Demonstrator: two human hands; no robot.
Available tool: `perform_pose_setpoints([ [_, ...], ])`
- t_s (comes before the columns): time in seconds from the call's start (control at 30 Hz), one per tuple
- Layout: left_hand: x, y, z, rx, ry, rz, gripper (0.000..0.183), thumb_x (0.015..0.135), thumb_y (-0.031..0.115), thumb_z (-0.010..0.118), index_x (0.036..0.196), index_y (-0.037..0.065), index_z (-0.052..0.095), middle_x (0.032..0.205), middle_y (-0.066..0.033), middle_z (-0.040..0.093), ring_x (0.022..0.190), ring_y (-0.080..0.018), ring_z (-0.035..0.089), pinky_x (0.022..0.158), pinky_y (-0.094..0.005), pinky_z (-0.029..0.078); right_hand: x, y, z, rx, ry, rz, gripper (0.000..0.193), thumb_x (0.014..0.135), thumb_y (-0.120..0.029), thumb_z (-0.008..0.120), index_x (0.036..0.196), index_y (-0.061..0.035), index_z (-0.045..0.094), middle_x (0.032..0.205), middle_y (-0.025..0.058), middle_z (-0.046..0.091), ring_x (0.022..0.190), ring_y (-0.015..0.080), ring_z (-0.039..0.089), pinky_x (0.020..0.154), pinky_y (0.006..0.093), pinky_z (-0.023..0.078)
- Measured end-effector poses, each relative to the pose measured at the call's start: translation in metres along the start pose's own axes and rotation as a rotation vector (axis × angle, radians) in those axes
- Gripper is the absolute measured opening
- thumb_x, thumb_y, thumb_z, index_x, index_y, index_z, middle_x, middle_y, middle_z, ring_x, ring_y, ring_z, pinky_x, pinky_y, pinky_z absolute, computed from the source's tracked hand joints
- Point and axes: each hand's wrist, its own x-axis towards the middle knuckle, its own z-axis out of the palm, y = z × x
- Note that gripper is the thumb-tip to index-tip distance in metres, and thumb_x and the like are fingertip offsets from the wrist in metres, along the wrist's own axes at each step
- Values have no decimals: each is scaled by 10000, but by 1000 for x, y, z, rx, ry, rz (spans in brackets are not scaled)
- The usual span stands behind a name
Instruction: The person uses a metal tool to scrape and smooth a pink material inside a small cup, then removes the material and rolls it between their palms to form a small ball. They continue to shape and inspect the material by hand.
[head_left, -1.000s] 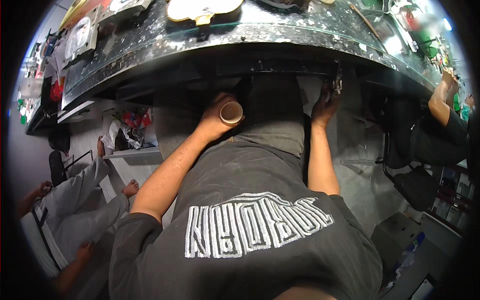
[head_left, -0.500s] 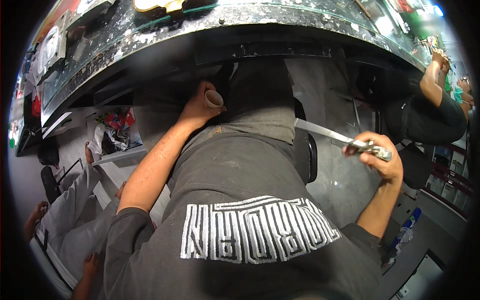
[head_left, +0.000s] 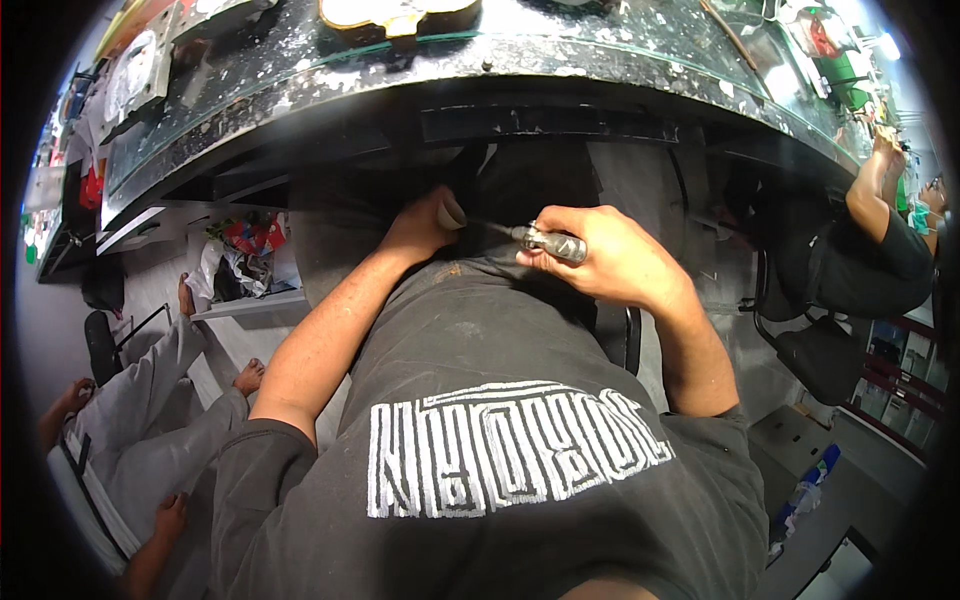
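Above my lap, my left hand (head_left: 415,230) is closed round a small pale cup (head_left: 453,213), its mouth tipped toward the right. My right hand (head_left: 625,255) grips the mottled handle of a long-bladed knife (head_left: 558,244). Its narrow metal blade, somewhat blurred, points left at the cup's mouth. Whether the tip is inside the cup or just short of it, I cannot tell. What the cup contains is hidden from this angle.
Ahead stands a paint-spotted black workbench (head_left: 270,90) with a glass top; a gold-edged piece (head_left: 400,20) lies on it. A co-worker's arm (head_left: 870,190) is at the far right. Another person's legs (head_left: 175,430) are at left, near a drawer with crumpled wrappers (head_left: 245,260).
My right hand has swung left with the knife, bringing the blade from out at my right side to the cup. My left hand has turned the cup's mouth toward the blade.
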Motion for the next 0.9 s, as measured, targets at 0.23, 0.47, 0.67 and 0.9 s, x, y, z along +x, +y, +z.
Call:
perform_pose_setpoints([
  [0.23,-8,14,-14,51,-7,-53,417,731,182,739,1101,122,555,1052,-185,666,1060,-365,628,880,-435,503,-12,23,-26,208,59,-77,308,872,-280,733,1077,-64,655,854,112,683,760,189,648,723,298,496],
  [0.47,-91,161,-150,-66,-271,573,427,676,248,876,927,47,594,977,-84,517,944,-216,506,829,-339,401,-80,156,-60,898,516,81,431,878,-280,707,1202,-10,618,1046,52,677,793,69,585,577,200,440],
  [0.67,-4,276,-243,258,503,699,575,745,349,816,1123,-18,585,1041,-138,651,949,-212,638,857,-317,487,-1,188,-9,1315,1142,-254,240,937,-196,664,1126,-56,621,1104,30,641,970,114,596,859,295,473],
  [0.9,123,237,-268,492,350,431,597,741,235,845,1224,43,549,1120,-104,680,1071,-214,634,938,-345,486,69,154,22,508,1504,-98,449,951,-178,643,1346,-16,503,1336,94,515,1245,216,466,1060,362,363],
])
